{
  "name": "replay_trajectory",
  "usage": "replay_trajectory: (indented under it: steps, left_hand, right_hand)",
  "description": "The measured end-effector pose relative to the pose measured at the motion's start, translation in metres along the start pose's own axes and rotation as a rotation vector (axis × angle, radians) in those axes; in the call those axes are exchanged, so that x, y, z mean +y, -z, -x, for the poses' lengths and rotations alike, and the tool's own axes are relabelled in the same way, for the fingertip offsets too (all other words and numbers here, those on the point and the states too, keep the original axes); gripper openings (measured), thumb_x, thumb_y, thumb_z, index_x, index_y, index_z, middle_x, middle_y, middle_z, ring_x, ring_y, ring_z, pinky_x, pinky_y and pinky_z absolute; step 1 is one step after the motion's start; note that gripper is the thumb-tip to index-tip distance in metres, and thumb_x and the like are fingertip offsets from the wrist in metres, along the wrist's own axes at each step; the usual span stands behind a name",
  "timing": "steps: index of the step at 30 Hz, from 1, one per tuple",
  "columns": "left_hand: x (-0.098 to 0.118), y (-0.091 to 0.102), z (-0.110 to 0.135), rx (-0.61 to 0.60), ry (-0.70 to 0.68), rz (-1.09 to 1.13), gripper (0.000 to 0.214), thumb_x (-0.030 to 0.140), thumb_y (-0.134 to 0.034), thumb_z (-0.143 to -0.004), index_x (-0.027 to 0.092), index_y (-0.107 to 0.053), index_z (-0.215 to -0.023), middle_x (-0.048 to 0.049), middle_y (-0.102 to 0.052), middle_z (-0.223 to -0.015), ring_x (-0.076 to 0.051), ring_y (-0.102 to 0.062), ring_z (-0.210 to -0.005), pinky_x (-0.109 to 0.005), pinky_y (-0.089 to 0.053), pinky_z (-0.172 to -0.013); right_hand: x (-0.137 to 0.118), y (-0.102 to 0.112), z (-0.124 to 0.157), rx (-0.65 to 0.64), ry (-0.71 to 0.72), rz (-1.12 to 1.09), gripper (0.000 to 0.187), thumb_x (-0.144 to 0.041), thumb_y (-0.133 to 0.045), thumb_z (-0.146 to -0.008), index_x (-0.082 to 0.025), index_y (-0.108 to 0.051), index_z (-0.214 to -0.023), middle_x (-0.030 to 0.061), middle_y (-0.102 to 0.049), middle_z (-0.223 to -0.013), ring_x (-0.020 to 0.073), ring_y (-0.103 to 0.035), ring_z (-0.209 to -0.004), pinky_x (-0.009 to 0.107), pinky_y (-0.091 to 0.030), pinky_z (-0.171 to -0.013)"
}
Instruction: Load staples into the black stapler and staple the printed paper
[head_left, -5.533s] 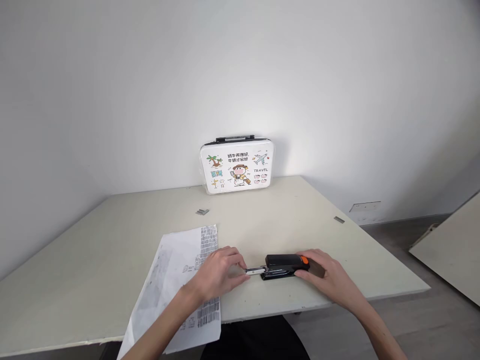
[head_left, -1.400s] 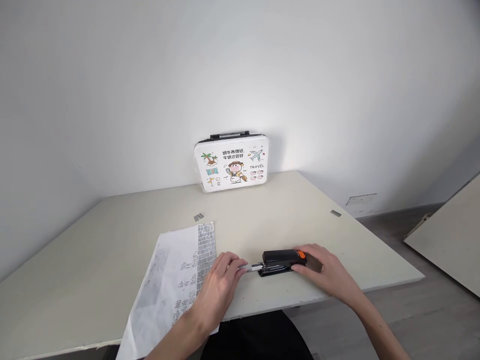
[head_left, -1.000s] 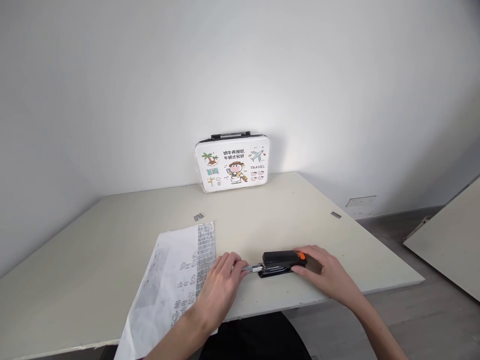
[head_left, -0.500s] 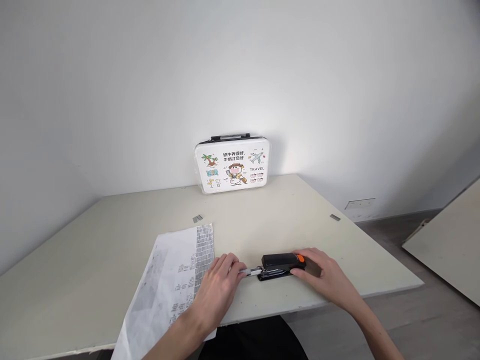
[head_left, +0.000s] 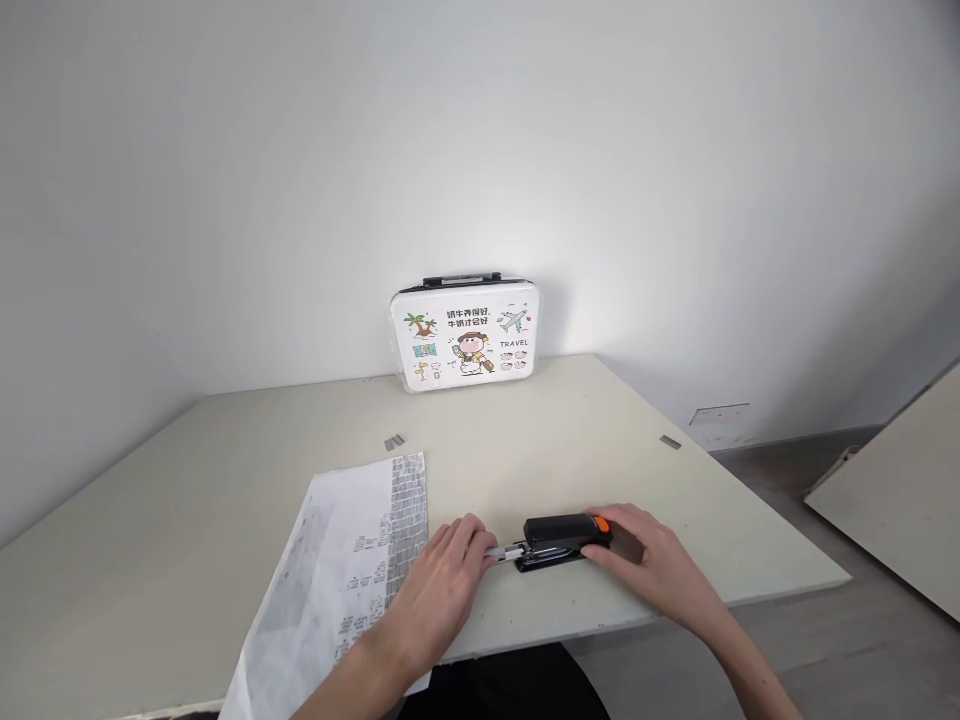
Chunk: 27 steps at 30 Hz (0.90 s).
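Observation:
A black stapler [head_left: 559,531] with an orange patch lies on the table close to its front edge. My right hand [head_left: 651,556] is closed around its right end, thumb in front and fingers behind. From its left end sticks out a light metal staple tray [head_left: 510,552]. The fingers of my left hand [head_left: 448,583] pinch the outer tip of that tray; whether staples sit in it I cannot tell. Under my left wrist and forearm lies a printed sheet of paper [head_left: 337,560], partly covered by them and hanging over the table edge.
A white case [head_left: 466,338] with cartoon pictures stands against the wall at the back of the table [head_left: 165,510]. Small strips of staples [head_left: 394,441] lie behind the paper. Another staple strip [head_left: 670,442] is near the right edge.
The view has tipped up slightly, so everything sits a little lower. Both hands keep their grip on the stapler and its tray, with hardly any other movement.

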<state>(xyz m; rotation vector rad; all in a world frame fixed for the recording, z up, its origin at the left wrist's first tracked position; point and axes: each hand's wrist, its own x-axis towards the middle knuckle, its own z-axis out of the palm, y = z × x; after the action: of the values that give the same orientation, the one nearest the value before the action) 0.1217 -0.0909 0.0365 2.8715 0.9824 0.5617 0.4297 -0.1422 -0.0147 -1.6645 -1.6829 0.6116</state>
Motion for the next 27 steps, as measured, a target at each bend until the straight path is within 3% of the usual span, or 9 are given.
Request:
replay_trajectory:
  steps: [8,14,27]
  left_hand:
    - [0.003,0.005,0.003,0.055,0.01,0.018,0.025,0.02,-0.033,-0.11,0.022,-0.058,-0.111,-0.0056,-0.064,-0.106,-0.021,-0.066,-0.088,-0.038,-0.056,-0.079]
    - [0.0,-0.004,0.003,0.075,0.034,-0.001,0.023,0.017,-0.035,-0.109,0.02,-0.057,-0.11,-0.0064,-0.064,-0.104,-0.021,-0.065,-0.088,-0.039,-0.055,-0.08]
    - [0.0,-0.006,0.005,0.061,0.018,-0.015,0.024,0.019,-0.034,-0.11,0.02,-0.058,-0.111,-0.0066,-0.064,-0.104,-0.021,-0.065,-0.089,-0.04,-0.055,-0.08]
  right_hand:
    - [0.007,-0.002,-0.001,0.001,0.024,-0.012,0.04,-0.06,-0.061,-0.094,-0.035,-0.068,-0.124,0.0051,-0.07,-0.129,0.031,-0.062,-0.122,0.047,-0.054,-0.101]
    - [0.006,-0.003,-0.002,0.015,0.018,-0.004,0.038,-0.06,-0.063,-0.093,-0.036,-0.069,-0.123,0.0036,-0.071,-0.128,0.0298,-0.063,-0.12,0.044,-0.056,-0.098]
    - [0.005,-0.003,-0.001,0.008,0.019,-0.02,0.038,-0.059,-0.062,-0.094,-0.035,-0.069,-0.123,0.0054,-0.071,-0.128,0.0309,-0.062,-0.122,0.044,-0.056,-0.098]
